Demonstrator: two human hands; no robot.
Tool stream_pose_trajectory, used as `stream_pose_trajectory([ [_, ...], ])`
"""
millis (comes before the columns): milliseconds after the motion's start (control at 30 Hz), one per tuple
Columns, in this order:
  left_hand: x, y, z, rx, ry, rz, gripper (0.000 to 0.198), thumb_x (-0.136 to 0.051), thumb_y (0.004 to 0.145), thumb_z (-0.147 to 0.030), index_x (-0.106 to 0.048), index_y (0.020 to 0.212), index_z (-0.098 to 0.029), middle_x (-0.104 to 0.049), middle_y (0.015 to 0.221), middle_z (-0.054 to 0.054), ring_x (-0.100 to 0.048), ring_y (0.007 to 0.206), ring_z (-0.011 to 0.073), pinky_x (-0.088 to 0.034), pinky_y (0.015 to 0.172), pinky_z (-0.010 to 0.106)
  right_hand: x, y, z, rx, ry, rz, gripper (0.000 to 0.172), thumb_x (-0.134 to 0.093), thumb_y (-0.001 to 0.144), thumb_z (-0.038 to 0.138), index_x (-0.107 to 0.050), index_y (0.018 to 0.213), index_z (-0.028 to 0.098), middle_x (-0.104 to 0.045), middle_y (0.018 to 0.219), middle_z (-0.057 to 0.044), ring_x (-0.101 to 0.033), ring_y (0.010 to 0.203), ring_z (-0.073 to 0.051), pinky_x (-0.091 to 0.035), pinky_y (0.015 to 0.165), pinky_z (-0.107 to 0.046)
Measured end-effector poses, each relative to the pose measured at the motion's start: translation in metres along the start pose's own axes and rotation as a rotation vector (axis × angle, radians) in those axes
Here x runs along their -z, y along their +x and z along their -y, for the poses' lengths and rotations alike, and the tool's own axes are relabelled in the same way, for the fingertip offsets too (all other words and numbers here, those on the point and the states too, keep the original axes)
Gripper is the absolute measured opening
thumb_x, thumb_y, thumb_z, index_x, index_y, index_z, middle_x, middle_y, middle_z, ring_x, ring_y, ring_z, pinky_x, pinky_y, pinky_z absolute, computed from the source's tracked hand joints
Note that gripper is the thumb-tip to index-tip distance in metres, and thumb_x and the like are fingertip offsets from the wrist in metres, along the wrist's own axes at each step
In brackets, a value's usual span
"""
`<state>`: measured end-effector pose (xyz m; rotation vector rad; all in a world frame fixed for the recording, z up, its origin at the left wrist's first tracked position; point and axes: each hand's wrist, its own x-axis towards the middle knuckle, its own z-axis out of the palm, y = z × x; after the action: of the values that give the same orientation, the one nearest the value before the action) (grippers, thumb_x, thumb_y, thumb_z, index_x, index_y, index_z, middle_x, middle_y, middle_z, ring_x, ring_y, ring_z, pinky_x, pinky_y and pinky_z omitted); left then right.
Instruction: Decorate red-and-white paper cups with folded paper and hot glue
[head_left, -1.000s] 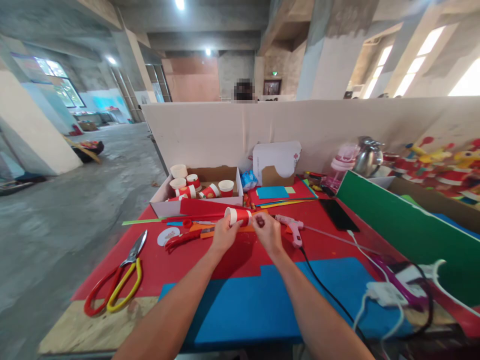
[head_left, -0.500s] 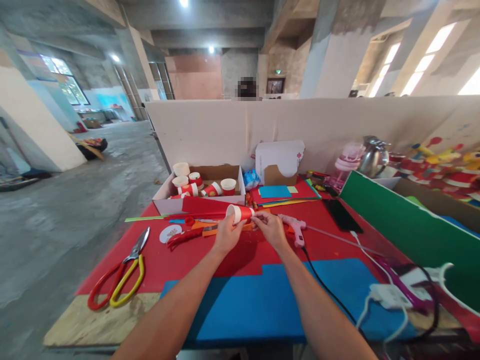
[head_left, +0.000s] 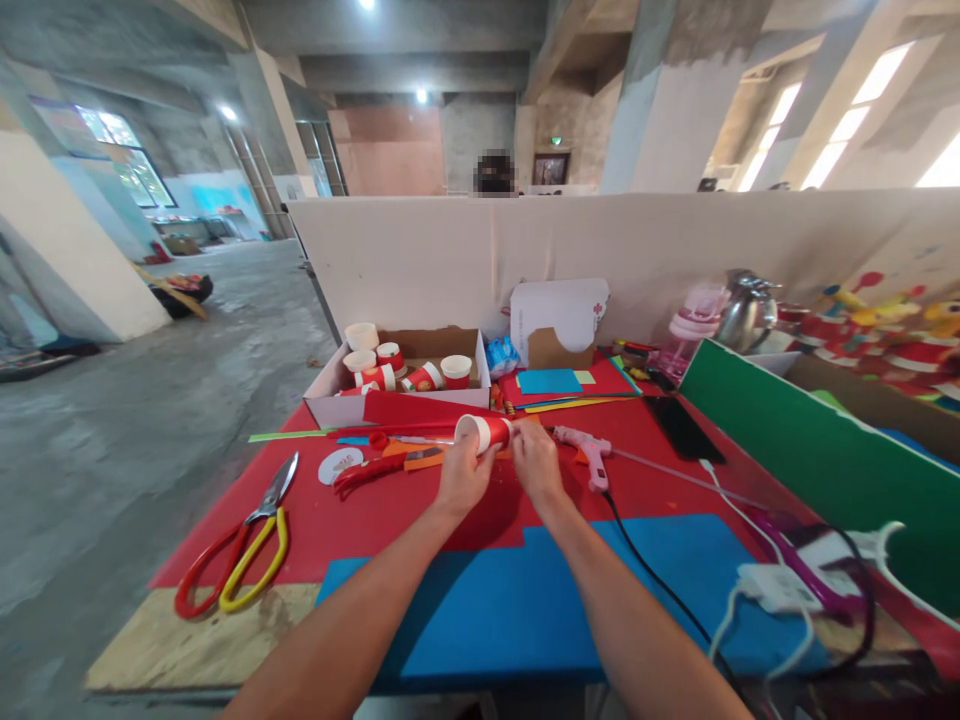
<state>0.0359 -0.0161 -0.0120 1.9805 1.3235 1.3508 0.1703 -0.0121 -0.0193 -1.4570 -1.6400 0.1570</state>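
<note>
Paper cup (head_left: pixel 493 432): centre, tipped sideways above red tabletop (head_left: pixel 360 530), left of glue gun (head_left: pixel 592 452) | left hand (head_left: pixel 461 476) pinching it; right hand (head_left: pixel 536 460) bunched at its base, whether pinching I can't tell from here | I judge: handling the base end; next calls for steady left hold

Smooth paper cup (head_left: pixel 487 433); shiny metal scissor blades (head_left: pixel 283 479)
</note>
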Motion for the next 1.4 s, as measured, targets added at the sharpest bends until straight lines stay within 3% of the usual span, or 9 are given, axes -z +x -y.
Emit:
stream_pose_trajectory([
  [167,0.005,0.006,0.006,0.066,-0.013,-0.038,0.020,-0.057,0.080,-0.034,-0.060,0.085,-0.015,-0.062,0.074,0.007,-0.059,0.070,0.0193,-0.044,0.066,0.028,0.014,0.006,0.005,-0.001,0.229,-0.041,0.022,-0.037,0.084,0.021,-0.059,0.086,0.022,-0.062,0.075,-0.005,-0.058,0.071,-0.018,-0.048,0.072,-0.030],
  [333,0.009,0.009,0.007,0.087,0.007,-0.027,0.023,-0.056,0.080,-0.034,-0.062,0.089,-0.013,-0.064,0.076,0.007,-0.060,0.068,0.0192,-0.043,0.063,0.027,0.019,0.003,0.020,0.035,0.258,0.031,0.014,-0.050,0.084,0.031,-0.061,0.081,0.023,-0.066,0.085,-0.007,-0.060,0.079,-0.020,-0.048,0.075,-0.032],
  [600,0.007,0.006,0.003,0.057,0.031,0.006,0.018,-0.053,0.083,-0.031,-0.062,0.085,-0.015,-0.062,0.077,0.007,-0.059,0.071,0.0188,-0.042,0.064,0.027,0.014,0.000,0.015,0.116,-0.091,0.101,0.024,-0.037,0.092,0.026,-0.059,0.085,0.021,-0.064,0.087,-0.009,-0.059,0.078,-0.019,-0.045,0.068,-0.028],
  [733,0.005,0.005,0.006,0.034,0.088,-0.038,0.014,-0.054,0.082,-0.027,-0.061,0.082,-0.016,-0.061,0.075,0.007,-0.058,0.069,0.0198,-0.041,0.063,0.028,0.006,-0.003,0.023,0.074,-0.406,0.161,0.022,-0.035,0.090,0.016,-0.057,0.091,0.018,-0.062,0.087,-0.011,-0.058,0.070,-0.020,-0.039,0.055,-0.027],
  [833,0.004,0.005,0.006,0.026,0.090,-0.065,0.010,-0.056,0.080,-0.025,-0.060,0.081,-0.016,-0.061,0.074,0.007,-0.058,0.069,0.0199,-0.041,0.063,0.028,0.002,-0.004,0.029,0.025,-0.507,0.187,0.018,-0.040,0.086,0.011,-0.054,0.094,0.017,-0.061,0.089,-0.010,-0.058,0.068,-0.019,-0.037,0.053,-0.026],
  [967,0.005,0.007,0.004,0.056,0.094,-0.052,0.012,-0.057,0.079,-0.028,-0.059,0.079,-0.016,-0.061,0.070,0.006,-0.058,0.065,0.0185,-0.040,0.062,0.027,0.004,-0.002,0.020,-0.028,-0.382,0.092,0.016,-0.038,0.086,0.013,-0.053,0.091,0.016,-0.061,0.088,-0.010,-0.058,0.071,-0.018,-0.040,0.056,-0.026],
  [1100,0.010,0.010,0.001,0.100,0.010,-0.060,0.017,-0.057,0.079,-0.032,-0.059,0.072,-0.015,-0.060,0.064,0.004,-0.054,0.059,0.0154,-0.039,0.060,0.025,0.011,0.003,0.004,0.067,-0.041,-0.048,0.021,-0.036,0.089,0.016,-0.056,0.086,0.017,-0.063,0.080,-0.008,-0.059,0.075,-0.018,-0.047,0.068,-0.029],
  [1233,0.016,0.013,0.002,0.172,-0.156,-0.050,0.019,-0.060,0.075,-0.033,-0.059,0.066,-0.015,-0.058,0.061,0.001,-0.051,0.057,0.0138,-0.038,0.057,0.023,0.016,0.006,0.002,0.249,0.163,-0.001,0.020,-0.045,0.090,0.023,-0.064,0.096,0.021,-0.068,0.095,-0.007,-0.063,0.089,-0.019,-0.049,0.080,-0.031],
  [1400,0.019,0.018,0.009,0.264,-0.354,0.022,0.022,-0.064,0.069,-0.036,-0.061,0.068,-0.015,-0.058,0.061,0.000,-0.049,0.057,0.0128,-0.038,0.054,0.021,0.018,0.005,0.005,0.331,0.128,0.049,0.019,-0.048,0.090,0.023,-0.067,0.086,0.022,-0.069,0.086,-0.005,-0.064,0.082,-0.017,-0.049,0.077,-0.028],
])
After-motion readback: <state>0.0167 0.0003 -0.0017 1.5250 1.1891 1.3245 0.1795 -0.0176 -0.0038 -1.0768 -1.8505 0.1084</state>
